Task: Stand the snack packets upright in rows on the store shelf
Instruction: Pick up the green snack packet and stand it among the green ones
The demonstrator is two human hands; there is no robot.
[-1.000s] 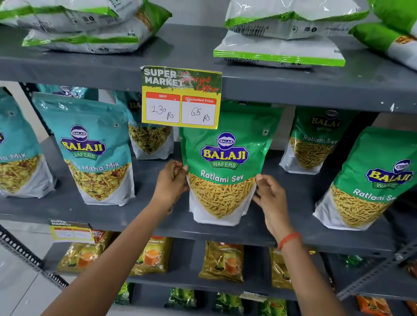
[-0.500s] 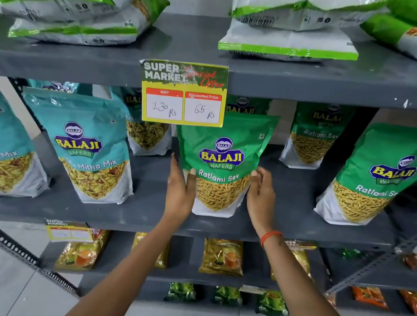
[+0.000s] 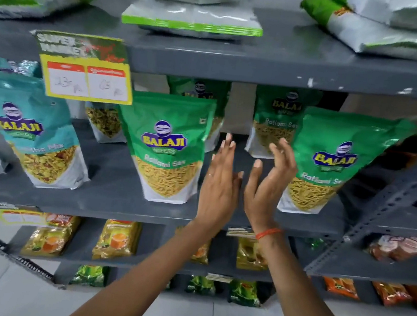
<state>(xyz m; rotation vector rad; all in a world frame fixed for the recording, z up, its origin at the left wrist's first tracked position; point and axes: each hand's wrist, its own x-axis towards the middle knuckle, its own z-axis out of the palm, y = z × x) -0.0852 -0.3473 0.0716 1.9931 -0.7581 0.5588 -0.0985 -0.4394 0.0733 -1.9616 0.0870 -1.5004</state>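
A green Ratlami Sev packet (image 3: 169, 150) stands upright on the grey middle shelf (image 3: 122, 205). To its right stands a second green packet (image 3: 330, 162), tilted a little, and two more (image 3: 275, 118) stand behind. My left hand (image 3: 221, 183) and my right hand (image 3: 268, 183) are raised side by side in the gap between the two front packets, palms facing each other, fingers apart, holding nothing. The right hand's fingers lie close to the right packet's edge. Teal Mitha Mix packets (image 3: 37, 134) stand at the left.
A yellow price tag (image 3: 87, 69) hangs from the upper shelf (image 3: 292, 63), where white and green packets (image 3: 193, 19) lie flat. Tea packets (image 3: 116, 238) fill lower shelves. A second rack with a slotted upright (image 3: 378, 218) joins at the right. The floor is white tile.
Both hands have let go of the centre green packet and moved right into the gap beside it. The view has shifted right and is blurred.
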